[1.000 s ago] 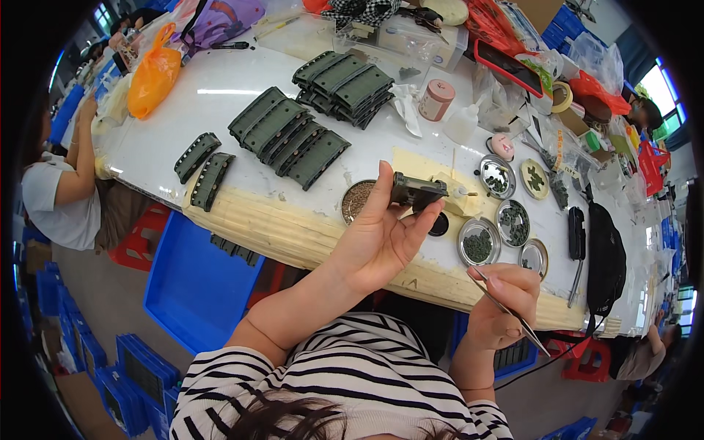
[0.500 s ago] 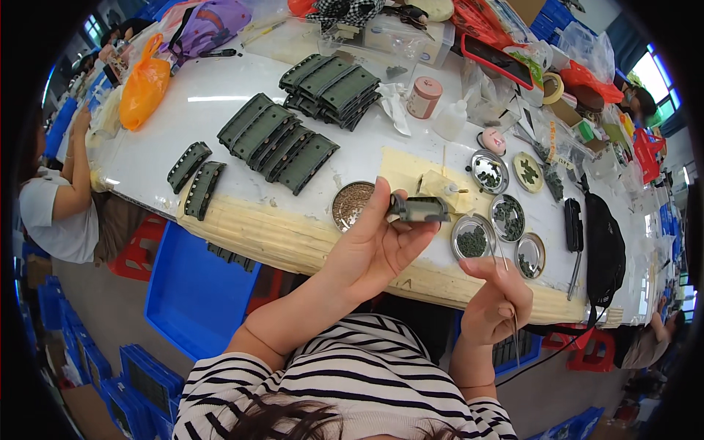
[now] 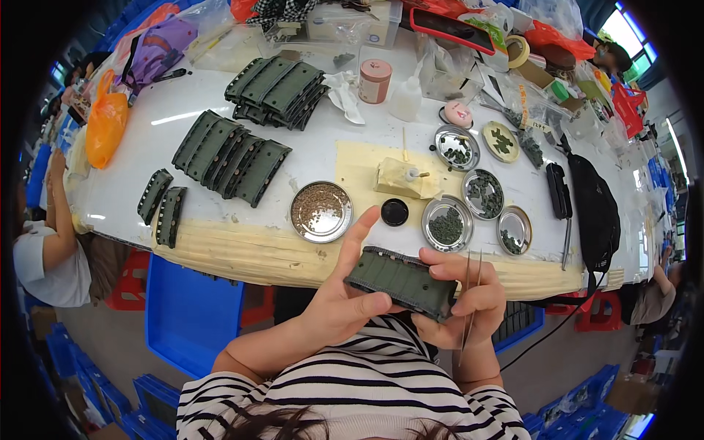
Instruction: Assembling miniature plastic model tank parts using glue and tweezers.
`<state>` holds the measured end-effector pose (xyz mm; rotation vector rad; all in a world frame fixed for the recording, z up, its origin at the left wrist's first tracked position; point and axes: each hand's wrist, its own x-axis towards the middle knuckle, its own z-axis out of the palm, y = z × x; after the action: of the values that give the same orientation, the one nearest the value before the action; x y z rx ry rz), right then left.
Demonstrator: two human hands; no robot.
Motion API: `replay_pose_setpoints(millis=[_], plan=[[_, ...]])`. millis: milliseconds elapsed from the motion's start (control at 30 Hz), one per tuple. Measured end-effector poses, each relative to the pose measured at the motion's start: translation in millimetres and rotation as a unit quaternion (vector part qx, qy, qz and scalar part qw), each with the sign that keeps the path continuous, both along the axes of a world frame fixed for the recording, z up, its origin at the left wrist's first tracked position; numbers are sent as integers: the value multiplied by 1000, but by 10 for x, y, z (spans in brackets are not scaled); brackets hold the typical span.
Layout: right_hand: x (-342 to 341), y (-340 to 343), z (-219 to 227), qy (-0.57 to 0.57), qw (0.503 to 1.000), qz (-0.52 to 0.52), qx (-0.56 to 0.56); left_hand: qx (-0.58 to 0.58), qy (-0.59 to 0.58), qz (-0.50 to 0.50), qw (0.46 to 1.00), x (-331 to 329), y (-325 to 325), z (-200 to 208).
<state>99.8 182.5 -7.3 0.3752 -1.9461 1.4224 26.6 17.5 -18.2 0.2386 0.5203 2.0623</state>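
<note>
A curved dark green ribbed panel (image 3: pixel 400 280) is held in front of my body, its broad face turned up and small copper-coloured bits along its far edge. My left hand (image 3: pixel 330 309) grips the panel's left end, thumb on the near edge and index finger stretched out past it. At the right end, the fingers of my right hand (image 3: pixel 475 306) press on the panel. Metal tweezers (image 3: pixel 469 290) are tucked in that same hand, tips pointing away from me. Beyond the panel lie a metal dish (image 3: pixel 320 239) of copper-coloured bits and a small black round piece (image 3: pixel 394 212).
Several metal dishes with dark green bits, one nearest (image 3: pixel 426 229), stand right of a yellow-wrapped block (image 3: pixel 396 178). Similar panels lie in stacks (image 3: pixel 275 82) at left, beside two narrow pieces (image 3: pixel 153 195). A black pouch (image 3: pixel 595 213) lies at right; a blue bin (image 3: pixel 192 312) sits below the table.
The panel has come down nearer my body and turned from end-on to show its broad face. My right hand has moved left onto its end, still holding the tweezers. The view has shifted.
</note>
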Motion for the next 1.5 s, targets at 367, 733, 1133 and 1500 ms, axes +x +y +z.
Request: replay_pose_setpoints(millis=[367,733,1133,1500], plan=[[64,219,56,-162,940,225,-200,-22,72,-360,930,-221,-70,-103],[-69,975,-126,-239,939,-248,-16,-115,110,-79,984,-191,-108,42],[-229,1210,122,-255,933,-174,182,-131,108,-54,984,-209,-98,127],[-323,1258,110,-257,935,-126,208,-129,185,9,974,-135,-101,119]])
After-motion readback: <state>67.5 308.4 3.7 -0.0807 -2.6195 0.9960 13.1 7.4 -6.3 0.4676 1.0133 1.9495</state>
